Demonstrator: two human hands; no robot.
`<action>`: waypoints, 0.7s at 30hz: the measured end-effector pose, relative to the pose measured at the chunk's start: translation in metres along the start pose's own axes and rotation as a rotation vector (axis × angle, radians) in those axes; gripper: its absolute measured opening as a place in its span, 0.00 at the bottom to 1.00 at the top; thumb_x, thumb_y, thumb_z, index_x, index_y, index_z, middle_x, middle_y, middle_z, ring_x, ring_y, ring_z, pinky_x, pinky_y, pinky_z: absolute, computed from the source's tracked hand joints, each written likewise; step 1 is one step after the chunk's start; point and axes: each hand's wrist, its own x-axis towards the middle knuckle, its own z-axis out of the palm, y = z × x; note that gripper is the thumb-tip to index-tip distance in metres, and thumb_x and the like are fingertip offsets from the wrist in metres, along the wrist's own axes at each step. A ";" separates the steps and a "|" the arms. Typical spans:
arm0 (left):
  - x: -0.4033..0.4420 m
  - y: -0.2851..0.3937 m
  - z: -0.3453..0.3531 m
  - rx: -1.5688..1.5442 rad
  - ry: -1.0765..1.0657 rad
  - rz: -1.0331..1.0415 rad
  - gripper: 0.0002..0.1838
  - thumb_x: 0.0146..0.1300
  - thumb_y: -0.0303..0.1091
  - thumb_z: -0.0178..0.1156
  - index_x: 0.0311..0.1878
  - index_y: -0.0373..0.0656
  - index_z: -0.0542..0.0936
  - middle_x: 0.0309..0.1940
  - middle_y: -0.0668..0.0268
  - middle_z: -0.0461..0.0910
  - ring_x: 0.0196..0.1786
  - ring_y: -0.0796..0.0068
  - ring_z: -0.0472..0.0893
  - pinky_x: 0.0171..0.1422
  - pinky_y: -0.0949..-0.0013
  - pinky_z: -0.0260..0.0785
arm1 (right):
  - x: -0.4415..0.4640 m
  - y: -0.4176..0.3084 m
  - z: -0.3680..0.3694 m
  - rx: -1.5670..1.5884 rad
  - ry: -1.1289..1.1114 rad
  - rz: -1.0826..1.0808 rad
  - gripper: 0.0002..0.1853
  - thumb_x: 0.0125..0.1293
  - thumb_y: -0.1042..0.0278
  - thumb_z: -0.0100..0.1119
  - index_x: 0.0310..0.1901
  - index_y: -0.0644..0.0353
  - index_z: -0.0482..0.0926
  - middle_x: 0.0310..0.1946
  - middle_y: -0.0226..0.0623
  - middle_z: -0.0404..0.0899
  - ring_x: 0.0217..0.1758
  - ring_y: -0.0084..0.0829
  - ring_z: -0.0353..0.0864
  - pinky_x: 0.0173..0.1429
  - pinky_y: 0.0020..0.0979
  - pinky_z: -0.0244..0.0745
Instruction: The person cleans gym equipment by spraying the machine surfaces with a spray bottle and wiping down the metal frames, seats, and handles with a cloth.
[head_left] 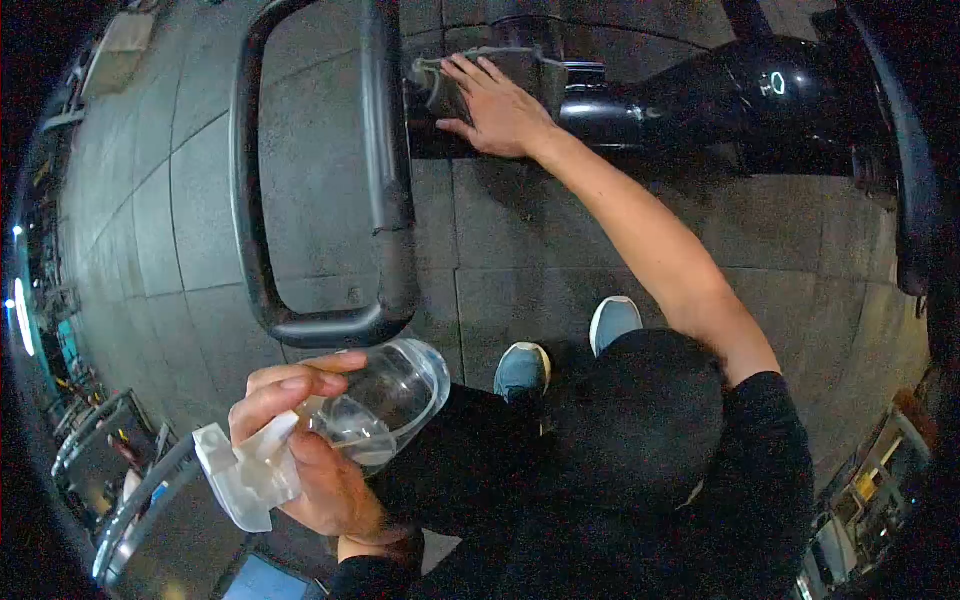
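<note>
My left hand (325,465) is closed round the neck of a clear spray bottle (405,385) with a white trigger head. The bottle lies tilted, its base toward the upper right, and some clear liquid shows inside. Farther out, my right hand (497,112) rests flat with fingers stretched on what looks like a dark grey cloth (515,65) with pale edges. That cloth lies over a black, glossy machine part (620,115); much of it is hidden under the hand.
A black tubular frame (385,200) rises between my hands, its lower bend close to the bottle. Grey tiled floor (200,220) spreads around, with my shoes (523,368) below. More equipment (110,450) stands at the left edge, and other gear (870,480) at the lower right.
</note>
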 end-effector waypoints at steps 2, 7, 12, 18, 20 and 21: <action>0.001 -0.003 0.001 -0.012 0.040 -0.016 0.25 0.75 0.56 0.58 0.51 0.39 0.74 0.35 0.55 0.76 0.39 0.52 0.84 0.48 0.47 0.81 | -0.013 0.005 -0.003 0.006 0.111 -0.009 0.43 0.77 0.40 0.50 0.76 0.71 0.58 0.81 0.49 0.55 0.86 0.45 0.46 0.88 0.43 0.44; 0.004 -0.005 0.010 -0.090 0.008 0.007 0.28 0.72 0.61 0.59 0.51 0.41 0.75 0.35 0.55 0.76 0.38 0.54 0.83 0.47 0.48 0.81 | -0.101 0.042 -0.047 -0.063 0.154 0.406 0.49 0.70 0.41 0.60 0.76 0.75 0.56 0.81 0.55 0.53 0.85 0.51 0.49 0.85 0.47 0.51; 0.010 -0.004 0.017 -0.106 0.003 -0.005 0.27 0.71 0.59 0.61 0.49 0.40 0.75 0.34 0.55 0.77 0.37 0.50 0.86 0.47 0.48 0.82 | -0.119 0.037 -0.042 -0.078 0.205 0.510 0.57 0.70 0.31 0.55 0.74 0.86 0.52 0.77 0.70 0.53 0.83 0.58 0.53 0.81 0.47 0.59; 0.007 -0.005 0.006 -0.080 -0.015 -0.020 0.26 0.73 0.58 0.59 0.51 0.39 0.74 0.35 0.54 0.77 0.40 0.51 0.85 0.49 0.48 0.81 | -0.036 0.106 -0.044 0.093 0.030 0.818 0.53 0.72 0.23 0.40 0.57 0.83 0.77 0.42 0.70 0.84 0.54 0.66 0.83 0.63 0.53 0.77; 0.005 -0.004 0.002 -0.049 0.013 -0.042 0.26 0.75 0.57 0.58 0.51 0.39 0.73 0.36 0.54 0.76 0.41 0.51 0.85 0.50 0.48 0.80 | -0.021 0.126 -0.044 0.088 -0.045 0.835 0.51 0.72 0.22 0.38 0.54 0.78 0.80 0.45 0.70 0.84 0.56 0.65 0.83 0.63 0.53 0.77; 0.004 -0.004 -0.001 -0.033 0.029 -0.054 0.25 0.75 0.56 0.57 0.52 0.39 0.73 0.36 0.54 0.76 0.41 0.51 0.84 0.51 0.48 0.79 | -0.020 0.129 -0.043 0.085 -0.084 0.841 0.50 0.72 0.22 0.37 0.52 0.75 0.81 0.46 0.70 0.84 0.56 0.65 0.83 0.62 0.53 0.77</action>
